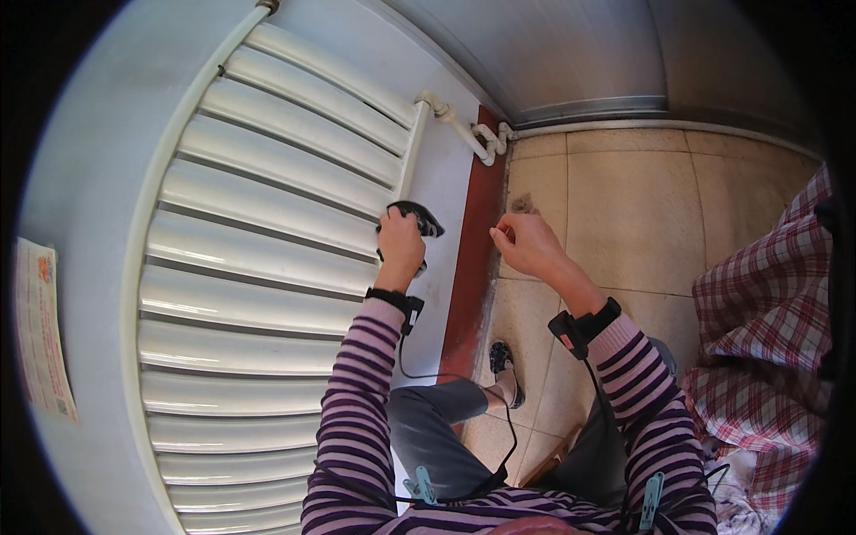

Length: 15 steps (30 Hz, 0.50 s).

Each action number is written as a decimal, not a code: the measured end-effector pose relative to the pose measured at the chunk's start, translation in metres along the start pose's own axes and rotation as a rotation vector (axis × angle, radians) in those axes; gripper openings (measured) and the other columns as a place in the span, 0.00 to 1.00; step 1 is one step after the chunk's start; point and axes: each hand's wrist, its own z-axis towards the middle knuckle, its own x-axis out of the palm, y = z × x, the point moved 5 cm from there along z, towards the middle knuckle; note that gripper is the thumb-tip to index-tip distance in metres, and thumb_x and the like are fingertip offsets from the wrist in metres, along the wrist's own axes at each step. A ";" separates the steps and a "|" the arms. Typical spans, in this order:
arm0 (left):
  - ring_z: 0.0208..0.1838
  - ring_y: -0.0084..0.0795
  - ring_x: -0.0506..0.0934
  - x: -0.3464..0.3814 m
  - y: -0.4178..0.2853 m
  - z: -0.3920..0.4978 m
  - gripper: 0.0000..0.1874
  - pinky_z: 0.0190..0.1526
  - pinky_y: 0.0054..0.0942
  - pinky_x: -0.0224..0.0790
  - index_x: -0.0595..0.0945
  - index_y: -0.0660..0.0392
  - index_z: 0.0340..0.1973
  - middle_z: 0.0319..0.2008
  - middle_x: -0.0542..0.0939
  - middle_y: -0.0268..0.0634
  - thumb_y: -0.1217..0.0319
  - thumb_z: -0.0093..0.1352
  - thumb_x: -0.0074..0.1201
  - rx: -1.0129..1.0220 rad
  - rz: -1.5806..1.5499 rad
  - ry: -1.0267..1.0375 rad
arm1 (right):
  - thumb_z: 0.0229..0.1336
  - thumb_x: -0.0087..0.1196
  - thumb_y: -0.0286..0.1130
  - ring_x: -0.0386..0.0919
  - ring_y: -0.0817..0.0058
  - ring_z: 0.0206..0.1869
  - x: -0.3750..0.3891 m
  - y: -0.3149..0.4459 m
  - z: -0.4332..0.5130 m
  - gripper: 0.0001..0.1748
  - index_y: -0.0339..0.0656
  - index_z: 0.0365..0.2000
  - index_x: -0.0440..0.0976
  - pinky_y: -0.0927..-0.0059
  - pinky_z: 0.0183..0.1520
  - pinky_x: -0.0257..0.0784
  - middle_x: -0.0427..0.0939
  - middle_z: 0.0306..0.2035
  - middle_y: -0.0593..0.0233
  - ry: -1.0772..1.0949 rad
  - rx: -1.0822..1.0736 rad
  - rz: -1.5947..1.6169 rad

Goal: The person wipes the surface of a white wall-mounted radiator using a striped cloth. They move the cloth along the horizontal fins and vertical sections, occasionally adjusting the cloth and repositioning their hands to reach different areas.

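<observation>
My left hand (402, 242) is closed around a dark patterned cloth (422, 219) at the lower rail of a white radiator (254, 247). Parts of the cloth stick out on both sides of the fist. To the right, over the tiled floor, my right hand (525, 242) is raised with its fingers curled and thumb near the fingertips; whether it pinches something small cannot be told. A greyish-brown clump (525, 204) shows just beyond its knuckles, seemingly on the floor.
White pipes (491, 144) run from the radiator to the corner, near a metallic panel (568, 53). Red-and-white checked fabric (762, 321) hangs at the right. Cables run from both wristbands to my clothing, held by clips (422, 487). A printed sheet (43, 328) is on the wall.
</observation>
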 end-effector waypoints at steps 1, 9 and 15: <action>0.51 0.53 0.76 -0.001 0.001 -0.006 0.11 0.48 0.45 0.77 0.85 0.54 0.41 0.46 0.75 0.49 0.70 0.62 0.62 -0.065 -0.081 0.071 | 0.63 0.57 0.39 0.83 0.57 0.33 0.001 0.000 0.000 0.16 0.33 0.35 0.81 0.60 0.38 0.76 0.83 0.30 0.49 -0.001 0.007 -0.007; 0.38 0.36 0.84 -0.012 -0.041 -0.039 0.20 0.42 0.32 0.76 0.85 0.57 0.52 0.38 0.86 0.44 0.63 0.66 0.65 -0.311 -1.099 0.288 | 0.61 0.58 0.38 0.83 0.54 0.36 0.018 -0.005 0.000 0.14 0.35 0.34 0.83 0.58 0.40 0.77 0.84 0.31 0.49 0.086 -0.002 -0.075; 0.36 0.25 0.81 -0.002 -0.065 -0.074 0.16 0.39 0.24 0.75 0.82 0.62 0.51 0.37 0.84 0.35 0.66 0.72 0.61 -0.630 -1.786 0.336 | 0.60 0.57 0.38 0.83 0.50 0.41 0.025 -0.007 -0.002 0.14 0.37 0.35 0.84 0.54 0.45 0.77 0.84 0.35 0.48 0.188 -0.004 -0.074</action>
